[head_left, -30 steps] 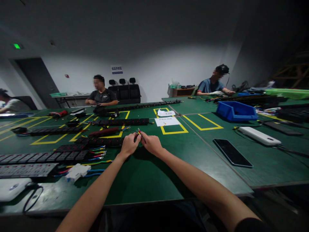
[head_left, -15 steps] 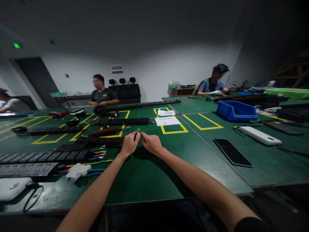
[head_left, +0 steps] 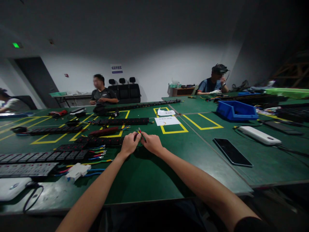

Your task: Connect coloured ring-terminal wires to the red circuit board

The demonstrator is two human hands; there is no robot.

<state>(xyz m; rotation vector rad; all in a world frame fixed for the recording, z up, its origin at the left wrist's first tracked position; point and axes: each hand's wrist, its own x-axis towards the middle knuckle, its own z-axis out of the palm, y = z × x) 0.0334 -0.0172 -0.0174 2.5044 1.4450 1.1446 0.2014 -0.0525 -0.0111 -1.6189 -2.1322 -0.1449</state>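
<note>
**A:** Where are your hands right now?

**B:** Both are out in front of me, close together over the green table (head_left: pixel 145 180). My left hand (head_left: pixel 129 144) and my right hand (head_left: pixel 152 143) meet at the fingertips. Each is curled closed and pinches the same small bunch of coloured wires (head_left: pixel 139 131).

**A:** And where do the wires sit?

**B:** Between the two hands. Their red, green and yellow tips poke up just above my knuckles, lifted off the table. I'd say I hold them raised so the ends are in my sight and free of the surface. Gripping from both sides probably stops such thin strands from splaying.

**A:** What lies around the hands?

**B:** Just left of my left hand lies a black socket strip (head_left: pixel 101 141), with one end toward the hand. The wires seem to run its way, but I cannot tell if they join it. Further left, more strips lie in rows with loose leads (head_left: pixel 98 153) at their ends. Beyond the hands a paper sheet (head_left: pixel 167 121) sits inside a yellow-taped box. Well to the right of my right hand a phone (head_left: pixel 232 152) lies flat, apart from my forearm.

**A:** Anyone else nearby?

**B:** Two people sit far beyond my hands, at their own places.
</note>
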